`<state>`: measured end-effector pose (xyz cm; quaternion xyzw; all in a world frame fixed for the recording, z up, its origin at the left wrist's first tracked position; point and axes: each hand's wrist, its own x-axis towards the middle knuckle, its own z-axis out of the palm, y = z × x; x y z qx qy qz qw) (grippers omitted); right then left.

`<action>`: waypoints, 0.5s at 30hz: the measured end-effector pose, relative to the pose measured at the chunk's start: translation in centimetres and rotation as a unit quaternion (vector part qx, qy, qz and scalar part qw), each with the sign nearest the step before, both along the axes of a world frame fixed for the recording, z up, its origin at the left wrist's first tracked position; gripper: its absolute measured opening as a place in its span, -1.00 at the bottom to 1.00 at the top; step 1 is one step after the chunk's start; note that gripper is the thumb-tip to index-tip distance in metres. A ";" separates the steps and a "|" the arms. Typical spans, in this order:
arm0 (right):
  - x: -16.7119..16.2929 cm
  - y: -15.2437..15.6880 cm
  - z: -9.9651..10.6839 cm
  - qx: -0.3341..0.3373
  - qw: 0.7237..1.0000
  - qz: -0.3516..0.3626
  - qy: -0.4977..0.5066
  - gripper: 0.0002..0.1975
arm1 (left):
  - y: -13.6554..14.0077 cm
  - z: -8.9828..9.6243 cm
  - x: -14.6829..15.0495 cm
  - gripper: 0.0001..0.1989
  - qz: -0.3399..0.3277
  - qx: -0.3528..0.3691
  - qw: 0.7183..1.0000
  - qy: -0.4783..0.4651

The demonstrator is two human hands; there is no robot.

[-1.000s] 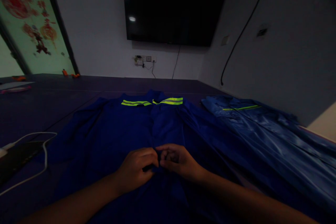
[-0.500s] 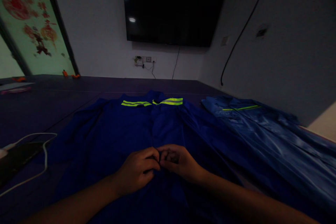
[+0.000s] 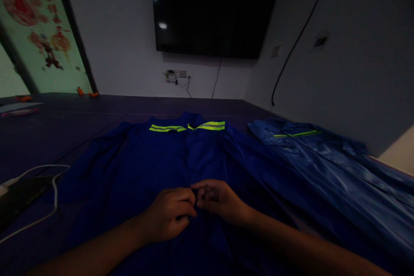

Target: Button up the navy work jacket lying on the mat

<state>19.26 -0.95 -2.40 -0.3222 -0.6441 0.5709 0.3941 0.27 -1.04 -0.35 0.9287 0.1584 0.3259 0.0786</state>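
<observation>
Fingertips of my left hand [image 3: 168, 214] and right hand [image 3: 217, 200] pinch the blue work jacket [image 3: 155, 159] placket midway; above them toward the reflective stripe [image 3: 187, 127] it looks closed, below remains open.

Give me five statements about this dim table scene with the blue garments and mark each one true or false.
1. Both hands, the left hand and the right hand, meet on the front seam of the dark blue jacket. True.
2. The jacket carries red stripes near its collar. False: the reflective stripes are yellow-green.
3. A second, lighter blue garment lies to the right of the jacket. True.
4. The wall screen shows a bright picture. False: it is dark, with only small light reflections.
5. A white cable lies on the table to the left of the jacket. True.
</observation>
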 end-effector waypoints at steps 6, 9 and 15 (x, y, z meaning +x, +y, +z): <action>0.1 0.3 -0.1 -0.013 1.000 0.005 0.001 -0.58 | 0.0 0.1 0.0 -0.81 -0.012 0.013 1.000 0.002; 0.2 0.3 0.0 -0.033 0.999 0.010 0.006 -0.58 | 0.0 0.1 0.1 -0.82 -0.012 0.012 1.000 -0.005; 0.3 0.6 0.0 -0.058 0.997 0.028 0.033 -0.57 | -0.3 0.3 0.1 -0.93 0.000 0.002 1.000 -0.010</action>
